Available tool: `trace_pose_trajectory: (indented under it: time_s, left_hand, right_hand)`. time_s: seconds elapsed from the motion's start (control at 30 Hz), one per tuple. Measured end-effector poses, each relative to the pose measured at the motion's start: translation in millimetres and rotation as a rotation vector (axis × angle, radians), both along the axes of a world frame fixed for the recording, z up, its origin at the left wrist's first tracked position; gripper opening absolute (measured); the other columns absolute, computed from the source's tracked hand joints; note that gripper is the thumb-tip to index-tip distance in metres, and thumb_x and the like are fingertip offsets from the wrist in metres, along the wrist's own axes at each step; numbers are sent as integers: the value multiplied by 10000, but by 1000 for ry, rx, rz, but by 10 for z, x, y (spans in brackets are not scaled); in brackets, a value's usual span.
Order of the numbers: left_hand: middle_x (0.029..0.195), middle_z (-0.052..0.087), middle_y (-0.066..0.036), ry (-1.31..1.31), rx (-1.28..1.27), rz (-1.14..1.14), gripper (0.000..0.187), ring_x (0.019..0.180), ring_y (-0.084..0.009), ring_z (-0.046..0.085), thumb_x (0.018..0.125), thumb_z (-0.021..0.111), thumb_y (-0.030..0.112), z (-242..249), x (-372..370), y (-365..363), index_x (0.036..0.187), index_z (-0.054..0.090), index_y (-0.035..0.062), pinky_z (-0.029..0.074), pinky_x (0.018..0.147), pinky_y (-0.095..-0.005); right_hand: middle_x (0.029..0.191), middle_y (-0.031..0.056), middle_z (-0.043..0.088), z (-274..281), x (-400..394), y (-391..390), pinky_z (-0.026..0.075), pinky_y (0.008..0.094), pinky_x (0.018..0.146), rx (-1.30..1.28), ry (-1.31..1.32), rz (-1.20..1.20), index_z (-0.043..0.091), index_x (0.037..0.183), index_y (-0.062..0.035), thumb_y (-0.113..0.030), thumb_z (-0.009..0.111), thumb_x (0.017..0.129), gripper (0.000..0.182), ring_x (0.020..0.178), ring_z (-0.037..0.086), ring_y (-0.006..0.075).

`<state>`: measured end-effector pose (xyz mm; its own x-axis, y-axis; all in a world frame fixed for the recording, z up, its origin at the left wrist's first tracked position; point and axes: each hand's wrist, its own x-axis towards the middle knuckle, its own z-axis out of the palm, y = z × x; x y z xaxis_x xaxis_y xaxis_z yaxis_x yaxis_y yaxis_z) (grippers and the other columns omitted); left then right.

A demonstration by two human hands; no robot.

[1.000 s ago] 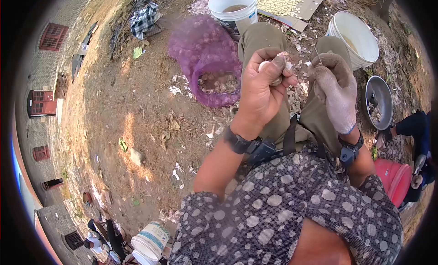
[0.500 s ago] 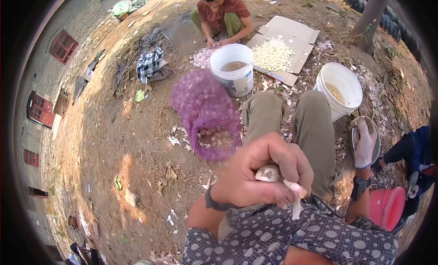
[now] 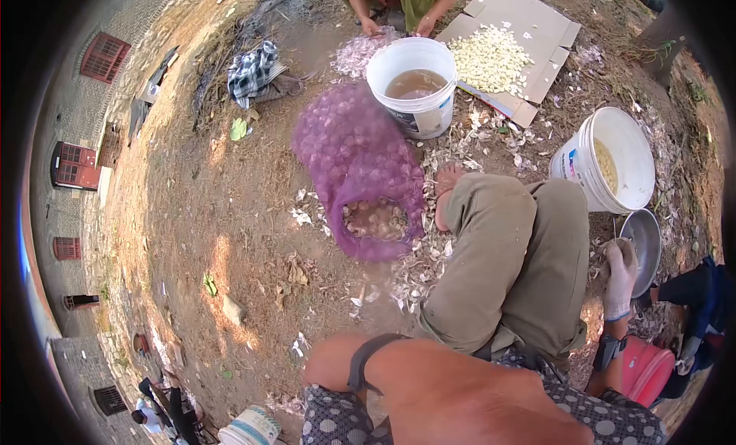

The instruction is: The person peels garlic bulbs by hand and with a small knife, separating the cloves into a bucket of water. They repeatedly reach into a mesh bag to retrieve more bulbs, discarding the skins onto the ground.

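The back of my left hand (image 3: pixel 483 395) fills the bottom of the head view, very close to the camera, below the dark band. Its fingers and anything in them are out of frame. At the right, my right hand (image 3: pixel 619 272), in a white glove and above a watch, has its fingers curled together beside a metal bowl (image 3: pixel 649 242). A thin pale sliver shows at its fingertips, too small to name. Beyond my bent knees lies a purple mesh bag (image 3: pixel 360 150) full of garlic bulbs, its mouth facing me with loose garlic (image 3: pixel 376 219) inside.
A white bucket (image 3: pixel 429 123) with cloudy water stands behind the bag. Peeled cloves (image 3: pixel 491 58) lie on cardboard (image 3: pixel 548 35). Another white bucket (image 3: pixel 571 169) and a red bucket (image 3: pixel 648 368) are at right. A co-worker's hands (image 3: pixel 372 25) work over papery skins (image 3: pixel 364 54).
My left hand, earlier closed around garlic before my lap, has come down and nearer the camera. My right hand has shifted off the bowl to its side. My knees have swung right.
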<state>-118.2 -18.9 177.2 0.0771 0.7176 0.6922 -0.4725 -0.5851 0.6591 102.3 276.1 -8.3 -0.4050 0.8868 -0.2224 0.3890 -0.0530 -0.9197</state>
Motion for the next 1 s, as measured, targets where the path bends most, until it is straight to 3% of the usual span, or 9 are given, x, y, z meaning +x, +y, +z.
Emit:
trace_pose_trajectory:
  time_s: [0.17,0.3,0.37,0.47,0.53,0.7,0.83,0.9,1.0]
  left_hand:
    - [895,667,-125,-328,-28,18,155,722,-323,650,930,749,138,-396,-409,341,972,650,27,520,611,-381]
    - [790,637,-165,-467,-186,5,261,571,-242,578,967,678,73,-641,-994,619,764,519,30,417,467,-359]
    - [805,631,-166,-439,-374,223,286,521,-191,530,986,670,91,-753,-1271,696,763,499,40,381,425,-333]
    - [918,636,-139,-297,-744,968,168,503,-96,452,1007,682,142,-1092,-1732,781,975,534,69,360,420,-248]
    - [945,654,-115,-243,-772,1149,188,536,-60,471,1013,678,135,-1512,-2176,835,1089,515,80,369,435,-203]
    - [1040,689,-119,-274,-1036,1296,190,619,-68,559,1007,673,107,-2247,-3074,1134,1132,544,47,416,478,-198]
    - [1209,680,-175,-181,-1156,1302,283,660,-79,589,1011,596,40,-2758,-3313,1291,1281,535,-17,443,478,-205]
    - [1251,663,-186,-165,-1185,1438,311,678,-81,599,1012,565,32,-2918,-3303,1344,1312,522,-33,451,474,-207]
    - [1231,677,-177,-181,-1122,1514,282,680,-84,607,1020,552,54,-3100,-3022,1314,1286,538,-37,450,458,-209]
  right_hand:
    - [766,-66,528,-228,-361,222,248,210,432,79,-10,3,641,1007,-67,-190,607,1015,128,495,358,6]
    - [781,-61,523,-425,-648,408,294,213,520,-21,-98,25,622,995,-46,-191,625,1003,146,602,390,13]
    - [780,-59,521,-730,-741,494,304,217,529,-3,-70,23,619,976,-43,-184,626,1001,144,617,396,19]
    - [799,-30,543,-998,-880,665,406,257,609,-22,-174,125,604,949,-15,-152,629,980,143,705,474,65]
    - [795,-5,558,-1438,-834,803,446,303,636,30,-221,209,601,941,-6,-153,647,957,155,718,501,109]
    - [770,85,579,-2604,-379,1207,469,373,659,-100,-328,342,608,911,-3,-198,697,896,215,699,519,183]
    - [763,128,583,-2100,-1039,1102,473,395,666,-50,-743,428,604,896,3,-220,700,883,243,696,538,213]
    - [769,149,598,-2192,-1037,1125,483,402,684,9,-794,440,616,906,10,-230,696,877,255,708,567,238]
    - [803,183,632,-2543,-1257,1185,508,402,743,-23,-578,406,655,986,18,-256,694,867,302,748,623,297]
